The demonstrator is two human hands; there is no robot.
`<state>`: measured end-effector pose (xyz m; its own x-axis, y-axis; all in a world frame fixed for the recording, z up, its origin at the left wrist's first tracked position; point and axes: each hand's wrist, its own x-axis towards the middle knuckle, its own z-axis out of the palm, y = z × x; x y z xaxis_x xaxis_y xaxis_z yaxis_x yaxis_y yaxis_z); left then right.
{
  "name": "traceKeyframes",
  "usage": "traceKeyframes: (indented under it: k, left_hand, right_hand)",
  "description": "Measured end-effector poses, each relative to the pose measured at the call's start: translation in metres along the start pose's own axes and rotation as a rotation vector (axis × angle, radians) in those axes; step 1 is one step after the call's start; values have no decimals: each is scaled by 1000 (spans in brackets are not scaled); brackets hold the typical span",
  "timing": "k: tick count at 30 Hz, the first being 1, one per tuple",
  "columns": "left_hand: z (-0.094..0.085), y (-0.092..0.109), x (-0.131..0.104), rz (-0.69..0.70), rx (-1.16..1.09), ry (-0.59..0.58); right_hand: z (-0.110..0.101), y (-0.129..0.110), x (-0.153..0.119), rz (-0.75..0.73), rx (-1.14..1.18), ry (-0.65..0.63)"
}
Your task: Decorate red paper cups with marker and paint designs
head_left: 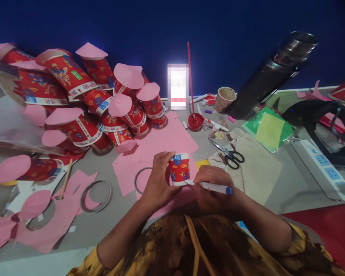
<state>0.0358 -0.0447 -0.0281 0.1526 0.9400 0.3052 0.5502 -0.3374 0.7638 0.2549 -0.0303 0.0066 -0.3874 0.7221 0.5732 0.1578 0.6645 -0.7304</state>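
- While the left hand (161,178) grips the red paper cup (180,168), its fingers parted just enough to span it, the right hand (214,200) sits just to the cup's right, fingers closed around a white marker (214,187).
- The cup is held above pink paper (171,132) on the worktop (103,166); the marker's tip is at the cup's lower pale band, though whether it touches cannot be told.
- The step in hand looks like marking that band.
- The next move seems to call for a steady cup, light pressure and the band facing the tip.
- Scissors (232,159) lie right of the cup; similar cups (84,130) are piled to its left.
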Motion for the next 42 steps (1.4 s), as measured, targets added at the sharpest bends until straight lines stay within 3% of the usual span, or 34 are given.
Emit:
traceKeyframes:
  k: [11,42]
  left_hand:
    - [-2,1,1,-6,-14,-1]
    - [-5,3,0,-98,-133,-19]
  right_hand:
    - [-4,-1,1,10,15,-45]
    - [-11,4,7,-56,-191,92]
